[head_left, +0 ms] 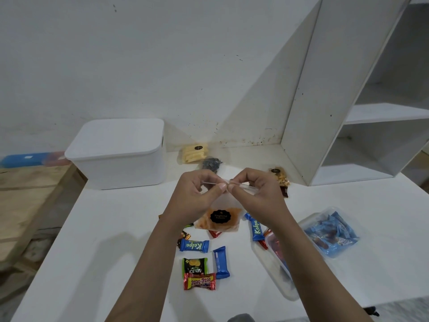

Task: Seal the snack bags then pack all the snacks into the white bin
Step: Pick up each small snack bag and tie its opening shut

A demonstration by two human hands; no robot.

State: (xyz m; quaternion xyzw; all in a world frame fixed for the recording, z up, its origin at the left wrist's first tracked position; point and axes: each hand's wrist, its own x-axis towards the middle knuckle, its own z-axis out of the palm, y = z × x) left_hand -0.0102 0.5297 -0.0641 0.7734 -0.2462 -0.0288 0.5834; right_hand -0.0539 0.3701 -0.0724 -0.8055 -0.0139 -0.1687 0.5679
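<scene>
Forearms reach in over the white desk [92, 263]. L hand [197, 196] and R hand [253, 194] each pinch the top strip of a clear snack bag [218, 217] w/ orange chips, held up above loose wrapped candies [199, 263]. White bin [120, 156], lid on, sits back left by the white wall [139, 54]. White shelf unit [348, 112] stands at right; clear tray [332, 233] of blue sweets near it.

Bin [120, 156] left of shelf unit [348, 112]
</scene>
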